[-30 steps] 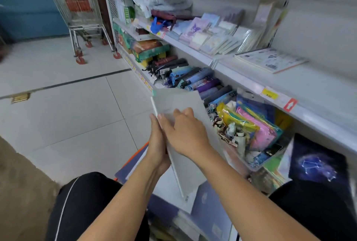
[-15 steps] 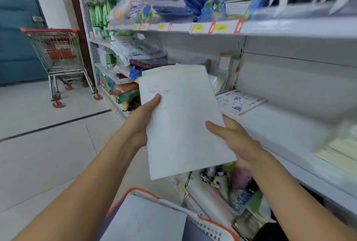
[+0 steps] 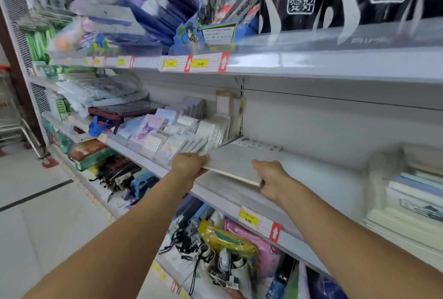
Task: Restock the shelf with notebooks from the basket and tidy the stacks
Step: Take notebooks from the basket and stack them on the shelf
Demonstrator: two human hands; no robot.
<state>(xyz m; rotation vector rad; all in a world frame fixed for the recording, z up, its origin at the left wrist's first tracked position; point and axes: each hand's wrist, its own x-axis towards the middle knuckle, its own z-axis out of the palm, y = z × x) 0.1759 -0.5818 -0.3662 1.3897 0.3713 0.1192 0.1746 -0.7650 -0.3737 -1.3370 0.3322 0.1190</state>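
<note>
A pale grey notebook (image 3: 236,162) lies nearly flat over the middle shelf (image 3: 318,178), its far end close to a printed notebook (image 3: 260,146) lying at the back. My left hand (image 3: 191,164) grips its near left corner. My right hand (image 3: 269,180) grips its near right corner. A stack of pale notebooks (image 3: 412,193) sits on the same shelf at the right, blurred. The basket is out of view.
Small card packs (image 3: 175,135) fill the shelf to the left of a metal divider (image 3: 241,116). Pencil cases and pouches (image 3: 230,246) crowd the shelf below. Bags fill the top shelf (image 3: 148,18). A trolley (image 3: 14,126) stands at far left on the tiled floor.
My view rose from the basket to the shelves. Both hands carried the grey notebook up and forward, turning it from upright to flat over the middle shelf.
</note>
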